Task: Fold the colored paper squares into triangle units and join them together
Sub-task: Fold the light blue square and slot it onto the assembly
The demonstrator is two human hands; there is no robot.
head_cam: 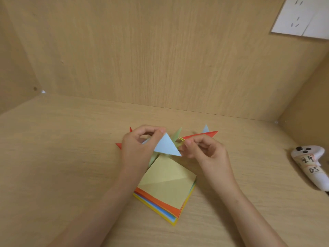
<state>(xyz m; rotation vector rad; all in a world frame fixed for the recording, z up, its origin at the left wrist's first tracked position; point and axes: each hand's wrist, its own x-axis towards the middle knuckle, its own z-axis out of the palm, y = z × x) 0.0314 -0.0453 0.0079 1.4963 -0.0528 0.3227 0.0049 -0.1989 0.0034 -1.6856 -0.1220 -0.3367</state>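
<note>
Above the middle of the light wooden desk [62, 157], the left hand [137, 148] pinches the top corner of a light blue folded paper triangle [167, 146] between thumb and forefinger, holding it tilted, its long point aimed toward the right hand [208, 152]. The right hand's fingers are curled, with the thumb tip just beside the triangle's lower right point and a small yellow folded edge [180, 139]; I cannot tell whether it grips anything.

Just below both hands lies a stack of colored paper squares [156, 202], turned cornerwise, with orange, blue and yellow edges showing and a creased pale yellow sheet [169, 179] on top. Behind the hands, folded units rest on the desk: a long red paper triangle [201, 134], a green paper point [177, 134], a small blue tip [206, 129] and a red tip [119, 145] at the left.

A white handheld controller with handwritten labels [309, 164] lies well apart at the right edge. A white sheet [302, 16] hangs on the wooden wall, upper right.
</note>
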